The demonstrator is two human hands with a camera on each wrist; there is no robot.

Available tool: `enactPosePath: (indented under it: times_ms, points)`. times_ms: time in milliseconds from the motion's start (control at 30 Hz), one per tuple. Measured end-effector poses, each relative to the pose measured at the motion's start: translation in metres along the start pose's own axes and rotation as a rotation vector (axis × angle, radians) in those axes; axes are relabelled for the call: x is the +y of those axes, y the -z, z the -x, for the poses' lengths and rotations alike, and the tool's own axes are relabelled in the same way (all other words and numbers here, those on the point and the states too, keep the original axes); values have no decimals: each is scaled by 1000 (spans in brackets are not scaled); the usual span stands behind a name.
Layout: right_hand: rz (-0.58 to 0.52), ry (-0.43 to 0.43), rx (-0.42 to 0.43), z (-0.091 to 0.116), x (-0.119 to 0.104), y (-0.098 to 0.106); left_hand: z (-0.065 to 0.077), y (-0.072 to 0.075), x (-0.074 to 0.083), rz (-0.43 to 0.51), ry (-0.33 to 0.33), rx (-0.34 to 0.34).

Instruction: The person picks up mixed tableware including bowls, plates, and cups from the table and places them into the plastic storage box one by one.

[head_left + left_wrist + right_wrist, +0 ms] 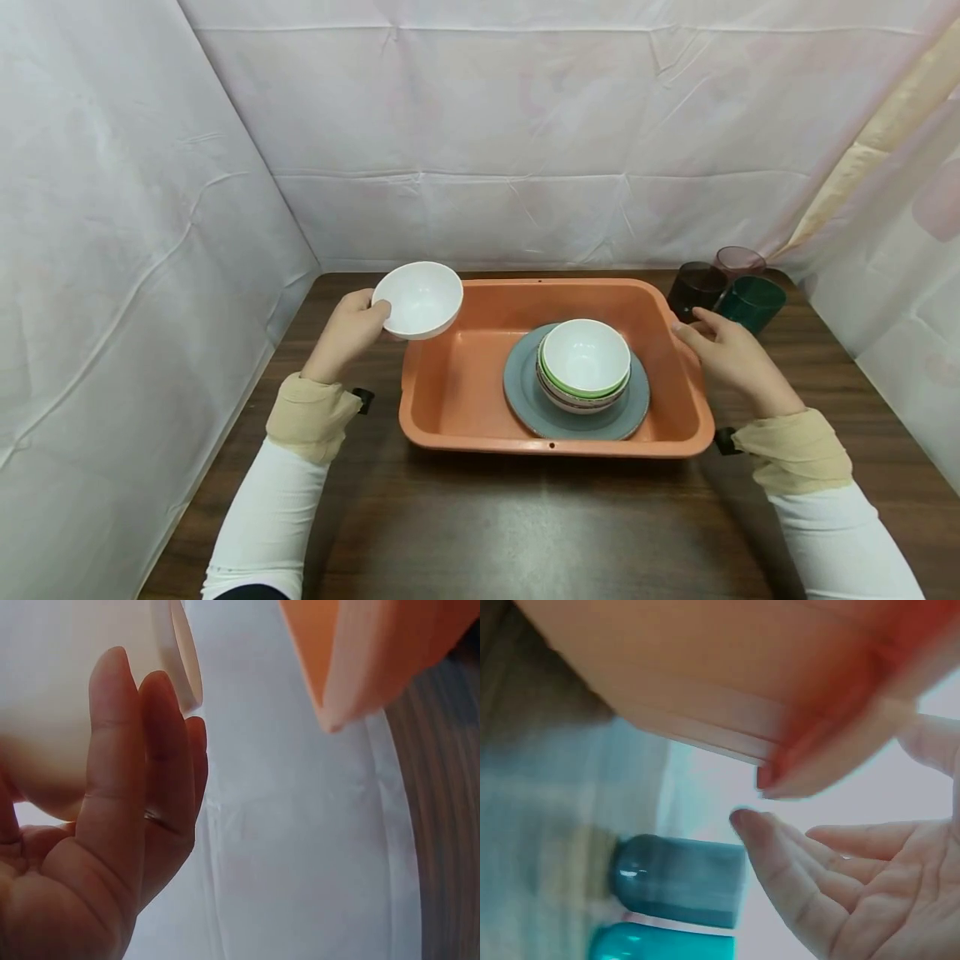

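My left hand (351,329) grips a white bowl (420,302) at its left side, with the thumb over the rim and the fingers under the wall. The bowl is tipped toward me above the far left corner of an orange basin (465,379). At the basin's right side, my right hand (729,357) has its thumb at the rim and its fingers spread, extended outside the wall toward the tumblers. Inside the basin, a stack of bowls (587,357), white and green on top, sits on a grey-blue plate (527,387).
Behind my right hand stand a dark tumbler (692,292), a green tumbler (752,302) and a pink tumbler (741,260), close together. White sheeting (480,142) encloses the back and sides of the dark wooden table (540,525).
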State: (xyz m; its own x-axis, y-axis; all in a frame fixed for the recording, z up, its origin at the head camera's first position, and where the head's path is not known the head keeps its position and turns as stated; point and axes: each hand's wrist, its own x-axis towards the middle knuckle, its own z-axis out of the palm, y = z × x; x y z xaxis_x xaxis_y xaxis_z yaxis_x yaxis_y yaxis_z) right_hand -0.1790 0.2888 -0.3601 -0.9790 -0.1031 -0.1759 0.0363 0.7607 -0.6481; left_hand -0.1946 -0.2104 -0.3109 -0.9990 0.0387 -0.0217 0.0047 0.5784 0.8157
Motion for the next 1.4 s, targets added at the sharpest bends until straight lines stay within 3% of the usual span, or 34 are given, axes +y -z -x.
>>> enactPosePath:
  times_ms: [167, 500, 633, 1000, 1133, 1400]
  points:
    - [-10, 24, 34, 6, -15, 11, 3, -8, 7, 4, -30, -32]
    - [-60, 167, 165, 20, -57, 12, 11, -27, 24, 44, -75, -131]
    - [-59, 230, 160, 22, -77, 5, 13, -36, 30, 47, -110, -167]
    - [-87, 336, 106, 17, -126, -23, 16, -57, 40, 95, -120, -221]
    - [-58, 403, 69, 11, -138, -39, 18, -63, 41, 102, -134, -253]
    - [7, 452, 4, 4, -152, -61, 25, -74, 47, 106, -184, -304]
